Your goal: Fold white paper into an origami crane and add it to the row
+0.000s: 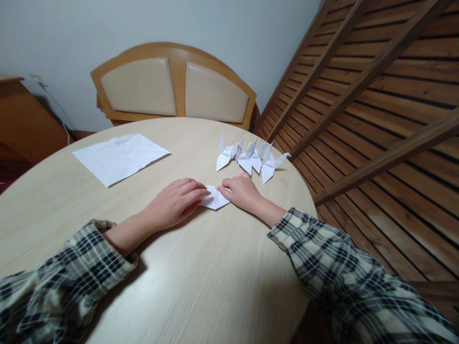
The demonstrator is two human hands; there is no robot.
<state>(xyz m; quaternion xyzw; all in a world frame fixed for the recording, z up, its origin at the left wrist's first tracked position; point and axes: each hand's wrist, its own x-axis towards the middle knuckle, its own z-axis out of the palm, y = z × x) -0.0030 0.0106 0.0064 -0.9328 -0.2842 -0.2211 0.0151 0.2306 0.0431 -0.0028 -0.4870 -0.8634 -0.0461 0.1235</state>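
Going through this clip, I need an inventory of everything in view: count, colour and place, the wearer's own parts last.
Folded paper: one, white, between the hands
Paper birds: about four, overlapping, white, far right of the table
Flat paper: at least one sheet, white, far left of the table
Table: one, pale wood, under the hands
Headboard-like panel: one, tan with two cream pads, beyond the table
Wall: one visible, pale, behind
Slatted screen: one, brown, right
Cabinet: one, orange-brown, left
Sleeves: two, black-and-white checked, on the arms
Left hand: one, folded paper's left side
Right hand: one, its right side
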